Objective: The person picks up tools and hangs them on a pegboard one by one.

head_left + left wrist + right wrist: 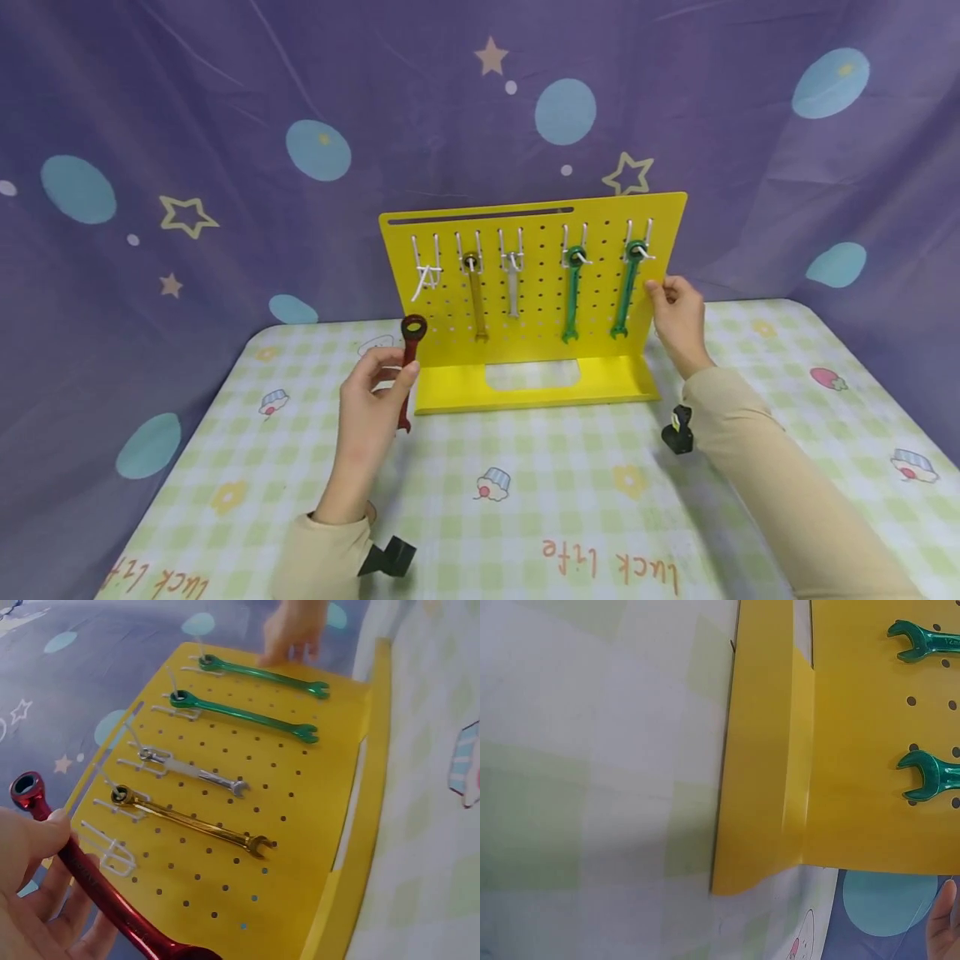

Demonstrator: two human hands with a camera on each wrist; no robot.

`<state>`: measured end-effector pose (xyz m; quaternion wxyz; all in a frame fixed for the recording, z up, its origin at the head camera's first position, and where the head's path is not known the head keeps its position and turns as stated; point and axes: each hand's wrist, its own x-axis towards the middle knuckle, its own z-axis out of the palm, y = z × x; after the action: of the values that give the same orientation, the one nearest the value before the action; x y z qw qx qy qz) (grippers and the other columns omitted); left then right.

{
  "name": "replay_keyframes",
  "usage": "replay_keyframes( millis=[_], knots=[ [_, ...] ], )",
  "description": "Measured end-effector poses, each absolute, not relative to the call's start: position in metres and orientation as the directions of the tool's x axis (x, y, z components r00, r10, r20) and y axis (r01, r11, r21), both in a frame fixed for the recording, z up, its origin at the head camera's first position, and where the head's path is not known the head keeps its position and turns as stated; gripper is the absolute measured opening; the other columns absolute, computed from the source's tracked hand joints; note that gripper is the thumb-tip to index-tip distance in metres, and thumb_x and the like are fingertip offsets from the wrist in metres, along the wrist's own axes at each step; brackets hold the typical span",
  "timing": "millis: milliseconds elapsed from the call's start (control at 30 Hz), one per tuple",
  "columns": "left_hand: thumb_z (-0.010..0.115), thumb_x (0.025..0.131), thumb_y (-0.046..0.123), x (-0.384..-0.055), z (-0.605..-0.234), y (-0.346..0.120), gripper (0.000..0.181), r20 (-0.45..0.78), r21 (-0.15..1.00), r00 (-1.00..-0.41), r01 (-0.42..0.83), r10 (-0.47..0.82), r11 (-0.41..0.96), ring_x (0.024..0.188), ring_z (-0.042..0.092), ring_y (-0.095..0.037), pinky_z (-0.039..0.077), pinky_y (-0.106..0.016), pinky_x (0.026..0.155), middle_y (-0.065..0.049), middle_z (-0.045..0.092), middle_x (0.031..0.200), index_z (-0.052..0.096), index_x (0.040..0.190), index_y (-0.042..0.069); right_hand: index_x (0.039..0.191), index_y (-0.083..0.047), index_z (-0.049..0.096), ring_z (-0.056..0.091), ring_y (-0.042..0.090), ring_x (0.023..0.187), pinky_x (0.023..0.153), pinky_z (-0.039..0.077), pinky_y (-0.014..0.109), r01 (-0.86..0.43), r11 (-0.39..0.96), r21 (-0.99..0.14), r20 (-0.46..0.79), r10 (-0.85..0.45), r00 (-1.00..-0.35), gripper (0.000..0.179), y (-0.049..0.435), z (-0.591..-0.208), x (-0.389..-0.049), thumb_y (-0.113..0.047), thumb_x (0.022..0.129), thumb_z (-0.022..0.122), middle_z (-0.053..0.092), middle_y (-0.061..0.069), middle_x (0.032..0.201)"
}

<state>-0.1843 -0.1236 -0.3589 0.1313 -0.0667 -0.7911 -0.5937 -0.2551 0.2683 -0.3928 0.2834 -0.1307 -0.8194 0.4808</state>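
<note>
My left hand [371, 408] pinches a red wrench [105, 889] by its shaft, ring end up, just left of the yellow pegboard [525, 333]. The right hand [677, 321] grips the board's right edge between thumb and fingers; only part of it shows in the right wrist view. On the board hang a gold wrench [187, 820], a silver wrench [513, 283] and two green wrenches, one nearer the middle [573, 296] and one near the right edge [627, 292]. The leftmost white hook [426, 275] carries nothing.
The board's base lip [540, 406] rests on a checked tablecloth [525, 467] printed with cupcakes and lettering. Behind it hangs a purple curtain [450, 125] with stars and blue spots. Black wrist mounts [390, 557] are strapped at both sleeves.
</note>
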Motion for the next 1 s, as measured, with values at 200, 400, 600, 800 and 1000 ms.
replay_keyframes(
  millis=[200,400,600,800,1000],
  knots=[
    [0.069,0.095,0.013,-0.202,-0.356,-0.125,0.020,0.325,0.928,-0.942,0.301,-0.086,0.219,0.089,0.060,-0.016,0.051,-0.022,0.073,-0.011,0.063,0.105,0.063,0.109,0.000,0.100,0.007,0.059,0.048,0.010,0.074,0.066,0.040,0.020,-0.058,0.514,-0.856,0.352,0.496,-0.794,0.037,0.268,-0.393,-0.257,-0.030,0.102,0.055,0.064,0.020,0.097],
    [0.068,0.094,0.009,-0.223,-0.359,-0.126,0.018,0.347,0.919,-0.937,0.328,-0.053,0.220,0.087,0.060,-0.015,0.051,-0.021,0.069,-0.010,0.063,0.102,0.064,0.110,0.000,0.100,0.006,0.058,0.049,0.009,0.076,0.067,0.041,0.020,-0.058,0.509,-0.859,0.346,0.493,-0.798,0.037,0.269,-0.393,-0.258,-0.031,0.102,0.054,0.063,0.020,0.097],
    [0.068,0.095,0.010,-0.238,-0.360,-0.125,0.018,0.349,0.907,-0.937,0.338,0.001,0.252,0.089,0.060,-0.016,0.050,-0.022,0.070,-0.012,0.063,0.104,0.063,0.110,0.001,0.100,0.006,0.059,0.049,0.008,0.074,0.066,0.040,0.020,-0.060,0.515,-0.855,0.353,0.494,-0.795,0.038,0.269,-0.394,-0.257,-0.031,0.101,0.054,0.063,0.019,0.096],
    [0.067,0.095,0.009,-0.252,-0.361,-0.119,0.018,0.325,0.914,-0.946,0.311,-0.011,0.261,0.090,0.059,-0.021,0.050,-0.022,0.074,-0.014,0.063,0.104,0.062,0.110,0.000,0.099,0.005,0.059,0.049,0.007,0.074,0.065,0.040,0.019,-0.067,0.519,-0.852,0.360,0.489,-0.794,0.037,0.269,-0.394,-0.257,-0.031,0.102,0.054,0.063,0.019,0.096],
    [0.067,0.095,0.007,-0.265,-0.361,-0.110,0.017,0.299,0.933,-0.953,0.284,-0.038,0.222,0.088,0.060,-0.020,0.049,-0.021,0.074,-0.016,0.064,0.105,0.061,0.108,-0.003,0.099,0.006,0.059,0.048,0.007,0.072,0.064,0.040,0.018,-0.058,0.532,-0.845,0.366,0.496,-0.788,0.035,0.268,-0.395,-0.258,-0.029,0.102,0.055,0.064,0.019,0.093]
  ],
)
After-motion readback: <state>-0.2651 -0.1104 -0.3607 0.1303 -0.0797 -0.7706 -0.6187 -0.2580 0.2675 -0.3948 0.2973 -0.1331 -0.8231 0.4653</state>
